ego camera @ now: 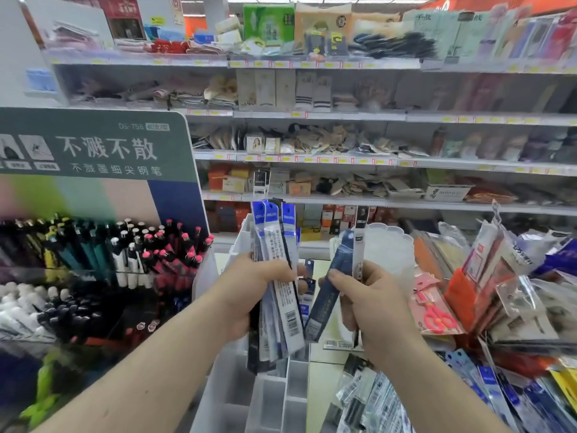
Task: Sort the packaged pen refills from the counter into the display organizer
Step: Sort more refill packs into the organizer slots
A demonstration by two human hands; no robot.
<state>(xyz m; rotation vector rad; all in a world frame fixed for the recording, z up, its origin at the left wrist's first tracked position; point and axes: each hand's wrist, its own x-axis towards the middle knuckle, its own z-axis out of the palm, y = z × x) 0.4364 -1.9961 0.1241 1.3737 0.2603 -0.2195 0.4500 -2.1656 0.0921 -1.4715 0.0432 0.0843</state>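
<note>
Both of my hands are raised in front of me, each closed around packaged pen refills; my left hand (249,295) grips a thick fan of refill packs (278,276), fingers curled round their middle, blue header cards standing up toward twelve o'clock and the barcoded ends hanging down toward six; my right hand (371,307) pinches a smaller bunch of refill packs (327,292), a dark blue one in front held between thumb and curled fingers, tilted so its top leans toward one o'clock; the two bundles sit just beside each other without clearly touching.

Below my hands, at six o'clock, stands the clear display organizer (268,398), its narrow compartments open at the top; the lower ends of the left bundle hang just above or into it, and I cannot tell which; more loose refill packs (374,398) lie heaped on the counter at five o'clock, beside my right forearm.

At nine o'clock a pen display rack (103,254) holds rows of upright pens under a green sign; at three o'clock packaged stationery, including pink scissors (437,317), leans in a crowded pile; store shelves (312,115) fill the background at twelve o'clock.
</note>
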